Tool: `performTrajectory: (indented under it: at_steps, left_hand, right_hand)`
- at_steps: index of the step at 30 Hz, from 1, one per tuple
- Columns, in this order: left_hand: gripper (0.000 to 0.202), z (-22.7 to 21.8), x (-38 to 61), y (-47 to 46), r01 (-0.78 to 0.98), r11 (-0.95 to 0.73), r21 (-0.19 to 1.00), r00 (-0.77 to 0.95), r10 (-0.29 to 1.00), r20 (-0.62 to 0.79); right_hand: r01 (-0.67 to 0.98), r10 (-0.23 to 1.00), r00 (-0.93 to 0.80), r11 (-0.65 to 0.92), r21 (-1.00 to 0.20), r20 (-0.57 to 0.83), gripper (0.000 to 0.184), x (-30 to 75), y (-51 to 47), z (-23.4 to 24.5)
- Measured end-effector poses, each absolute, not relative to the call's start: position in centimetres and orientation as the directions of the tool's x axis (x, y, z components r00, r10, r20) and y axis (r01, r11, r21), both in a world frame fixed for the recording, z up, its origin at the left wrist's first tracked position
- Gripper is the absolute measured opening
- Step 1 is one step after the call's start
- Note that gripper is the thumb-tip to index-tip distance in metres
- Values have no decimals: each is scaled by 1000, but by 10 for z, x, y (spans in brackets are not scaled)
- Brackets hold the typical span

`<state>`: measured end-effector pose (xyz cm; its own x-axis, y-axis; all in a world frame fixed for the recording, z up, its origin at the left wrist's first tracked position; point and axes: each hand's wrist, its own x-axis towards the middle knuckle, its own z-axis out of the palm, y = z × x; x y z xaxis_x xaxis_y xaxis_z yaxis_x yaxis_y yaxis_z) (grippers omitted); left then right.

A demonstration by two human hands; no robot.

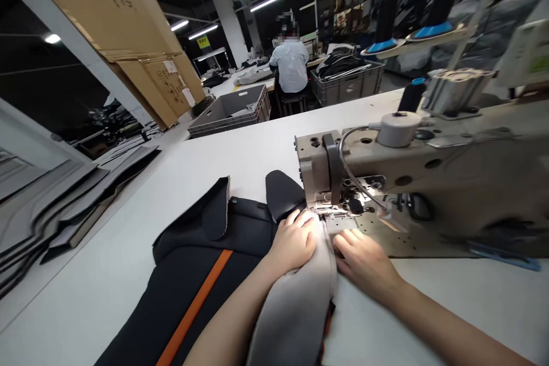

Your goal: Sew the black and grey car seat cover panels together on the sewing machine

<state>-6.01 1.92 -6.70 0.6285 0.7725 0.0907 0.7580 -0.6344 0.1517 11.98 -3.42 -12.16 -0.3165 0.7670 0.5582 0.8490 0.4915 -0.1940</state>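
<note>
A black padded fabric cover (201,257) with an orange stripe (195,306) lies on the white table. A grey foam-backed layer (295,309) is folded up over it and runs to the needle of the sewing machine (412,183). My left hand (294,240) rests on the grey layer with fingers curled, pressing it just left of the presser foot (330,209). My right hand (362,260) lies on the layer's right edge, fingers bent and pinching the seam beside the needle plate.
Stacks of grey and black cut panels (55,206) lie at the left. Grey plastic crates (231,111) and cardboard boxes (128,23) stand behind. A person in a light shirt (290,66) sits at a far table. Thread cones (386,17) stand above the machine.
</note>
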Motion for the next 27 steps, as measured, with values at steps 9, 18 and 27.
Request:
performTrajectory:
  at_steps: [9, 18, 27]
  left_hand:
    - [44, -20, -89, 29, 628, -560, 541, 731, 662, -163]
    - [46, -43, -72, -2, 738, -675, 28, 674, 734, -80]
    - [47, -56, -65, -7, 749, -628, -212, 643, 766, 7]
  right_hand:
    - [778, 765, -507, 604, -171, 398, 61, 108, -83, -123]
    - [662, 764, -565, 645, -382, 313, 34, 53, -84, -110]
    - [603, 522, -649, 797, -45, 554, 19, 48, -130, -179]
